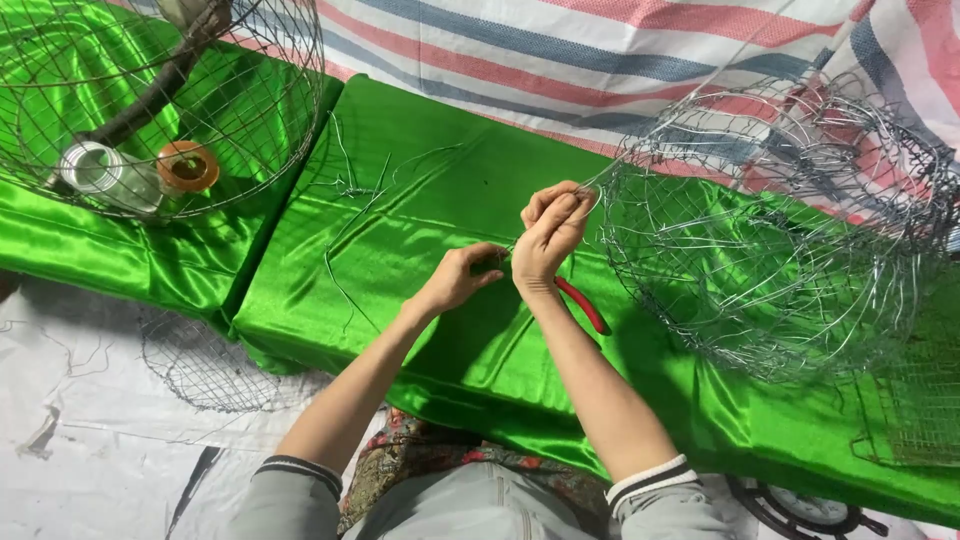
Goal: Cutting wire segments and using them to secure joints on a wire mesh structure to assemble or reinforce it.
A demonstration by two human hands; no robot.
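My right hand is closed around red-handled pliers, whose handle sticks out below the wrist, and it pinches a thin wire at the rim of a round wire-mesh basket. My left hand sits just left of it, fingers curled on the same thin wire over the green satin cloth. The plier jaws are hidden inside my right fist.
A second wire basket stands at the back left, with a roll of silver wire and an orange tape roll under it. Loose wire strands lie on the cloth. A flat mesh piece lies on the white floor sheet.
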